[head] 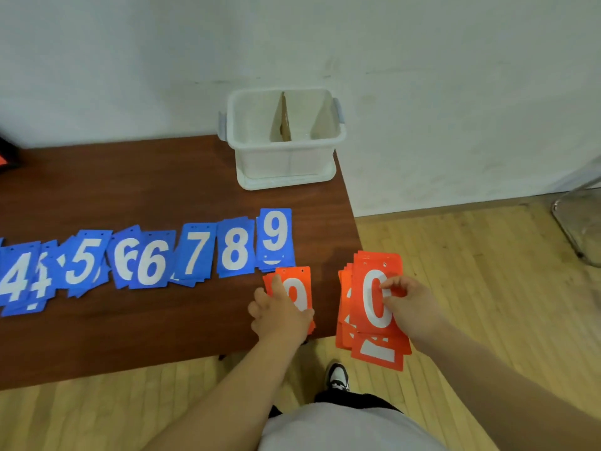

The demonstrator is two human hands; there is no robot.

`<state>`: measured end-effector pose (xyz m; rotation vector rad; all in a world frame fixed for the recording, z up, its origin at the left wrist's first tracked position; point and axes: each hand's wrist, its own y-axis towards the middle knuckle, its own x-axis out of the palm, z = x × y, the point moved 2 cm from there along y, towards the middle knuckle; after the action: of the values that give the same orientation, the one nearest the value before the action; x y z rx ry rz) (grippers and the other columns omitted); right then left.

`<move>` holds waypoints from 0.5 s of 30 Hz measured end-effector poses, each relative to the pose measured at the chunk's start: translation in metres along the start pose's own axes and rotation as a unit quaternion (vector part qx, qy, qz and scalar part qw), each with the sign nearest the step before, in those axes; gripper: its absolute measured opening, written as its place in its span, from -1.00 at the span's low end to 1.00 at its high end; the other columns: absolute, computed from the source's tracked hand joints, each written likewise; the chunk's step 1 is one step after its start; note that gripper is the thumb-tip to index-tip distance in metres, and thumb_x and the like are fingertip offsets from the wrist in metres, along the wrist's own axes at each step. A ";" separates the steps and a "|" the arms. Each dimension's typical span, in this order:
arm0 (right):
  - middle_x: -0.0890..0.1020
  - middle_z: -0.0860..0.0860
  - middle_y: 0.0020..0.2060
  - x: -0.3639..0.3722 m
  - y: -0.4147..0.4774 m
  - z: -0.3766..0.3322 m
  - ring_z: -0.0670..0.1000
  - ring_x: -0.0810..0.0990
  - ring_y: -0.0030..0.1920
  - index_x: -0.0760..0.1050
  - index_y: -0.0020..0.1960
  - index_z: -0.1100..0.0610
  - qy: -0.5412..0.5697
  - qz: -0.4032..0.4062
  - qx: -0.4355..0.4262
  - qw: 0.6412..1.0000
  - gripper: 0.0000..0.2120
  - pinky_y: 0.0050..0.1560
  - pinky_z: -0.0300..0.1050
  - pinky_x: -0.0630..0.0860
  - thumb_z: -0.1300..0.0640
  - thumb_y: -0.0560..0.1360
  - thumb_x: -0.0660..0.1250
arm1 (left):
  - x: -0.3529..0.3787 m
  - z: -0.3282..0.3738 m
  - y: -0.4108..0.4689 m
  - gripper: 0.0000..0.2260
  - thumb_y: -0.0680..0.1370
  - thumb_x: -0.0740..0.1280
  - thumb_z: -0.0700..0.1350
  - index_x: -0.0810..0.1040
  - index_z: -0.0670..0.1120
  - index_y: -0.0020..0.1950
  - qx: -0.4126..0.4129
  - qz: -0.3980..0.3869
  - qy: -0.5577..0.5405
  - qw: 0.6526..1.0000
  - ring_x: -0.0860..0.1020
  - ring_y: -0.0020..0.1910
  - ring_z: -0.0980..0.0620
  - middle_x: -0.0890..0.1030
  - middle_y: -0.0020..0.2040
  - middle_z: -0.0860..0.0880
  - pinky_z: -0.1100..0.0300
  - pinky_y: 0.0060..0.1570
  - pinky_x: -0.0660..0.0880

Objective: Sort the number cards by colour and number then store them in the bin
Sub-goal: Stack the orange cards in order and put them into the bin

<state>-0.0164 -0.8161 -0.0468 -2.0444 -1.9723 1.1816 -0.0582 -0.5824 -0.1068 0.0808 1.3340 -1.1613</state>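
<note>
Right fingers (388, 284) pinching fanned orange stack (374, 262) | left fingers (276, 283) gripping orange card (292, 275) | risk: lower cards slip beneath fingers, floorward

I see my left hand (279, 312) gripping a small red pile (297, 281) on the desk (162, 190), just below the blue 9 (275, 237). My right hand (406, 304) pinches a red stack (374, 262) with 0 on top, held off the desk edge. The divided white bin (286, 157) stands at the back.
</note>
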 end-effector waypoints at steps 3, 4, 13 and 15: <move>0.62 -0.09 -0.01 -0.019 0.013 0.011 0.02 0.64 -0.04 0.58 -0.01 -0.02 0.000 -0.014 0.007 1.000 -0.86 -0.05 -0.01 0.66 0.20 0.61 0.32 | 0.016 0.015 -0.009 -0.06 0.44 0.53 0.13 -0.09 0.17 0.57 -0.034 0.016 0.003 0.999 0.16 0.45 -0.26 0.03 0.54 -0.14 -0.16 0.28 0.46; 0.62 -0.09 -0.01 -0.024 0.016 0.014 0.02 0.64 -0.04 0.58 -0.01 -0.02 -0.002 -0.017 0.008 1.000 -0.87 -0.04 0.00 0.66 0.20 0.61 0.32 | 0.019 0.017 -0.012 -0.05 0.44 0.55 0.09 -0.07 0.18 0.57 -0.048 0.014 -0.017 0.999 0.16 0.44 -0.27 0.00 0.55 -0.13 -0.15 0.26 0.47; 0.61 -0.09 0.00 -0.031 0.025 0.019 0.02 0.63 -0.05 0.58 -0.01 -0.06 0.009 -0.057 0.021 0.998 -0.89 -0.04 0.01 0.66 0.13 0.61 0.34 | 0.034 0.009 -0.027 -0.31 0.48 0.54 -0.15 0.30 0.12 0.52 -0.013 -0.020 -0.176 0.984 0.51 0.19 -0.08 0.36 0.40 -0.07 0.11 0.08 0.57; 0.62 -0.06 0.02 -0.028 0.024 0.015 0.06 0.64 -0.01 0.58 0.02 -0.03 0.041 -0.075 0.028 0.996 -0.90 0.01 0.07 0.67 0.17 0.61 0.34 | 0.030 0.009 -0.033 -0.43 0.55 0.45 -0.22 0.35 0.09 0.49 -0.002 -0.040 -0.235 0.971 0.46 0.35 -0.07 0.43 0.44 -0.04 0.13 0.17 0.53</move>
<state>-0.0017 -0.8517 -0.0563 -1.8511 -1.9895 1.0915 -0.0800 -0.6223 -0.1093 -0.2413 0.9245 -1.1563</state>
